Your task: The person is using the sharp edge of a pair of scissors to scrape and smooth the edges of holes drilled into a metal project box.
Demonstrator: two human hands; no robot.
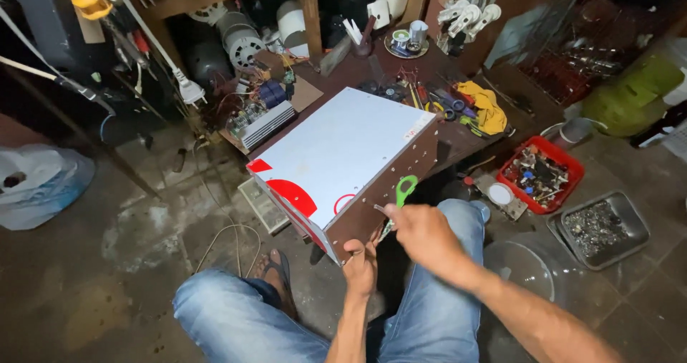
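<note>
White-topped metal casing (343, 155) sits at the centre of the head view, tilted, its far end resting on a dark workbench (372, 66) and its near corner propped over the person's knees. Its top carries red curved markings toward 7 o'clock, and its brown side panel, dotted with small holes, faces 4 o'clock.

At 6 o'clock from the casing, the left hand (360, 264) grips the lower near corner of that brown panel, fingers curled tight around the edge. Just at 3 o'clock of it, the right hand (422, 234) is closed around a green-handled pair of scissors (399, 200), the green loop sticking up toward 12 o'clock against the side panel; the blades run down toward 7 o'clock beside the hand.

Blue-jeaned legs fill the bottom of the view, with a sandalled foot (275, 273) at 9 o'clock from the left hand. A yellow cloth (486, 105) lies among tools on the bench at 1 o'clock. A red tray of small parts (542, 173) stands on the floor at 3 o'clock, with a grey metal tray (600, 227) of bits beyond it at 4 o'clock. A circuit board with a finned heat sink (259, 119) lies at 10 o'clock, and a white plastic bag (36, 180) sits far off at 9 o'clock.
</note>
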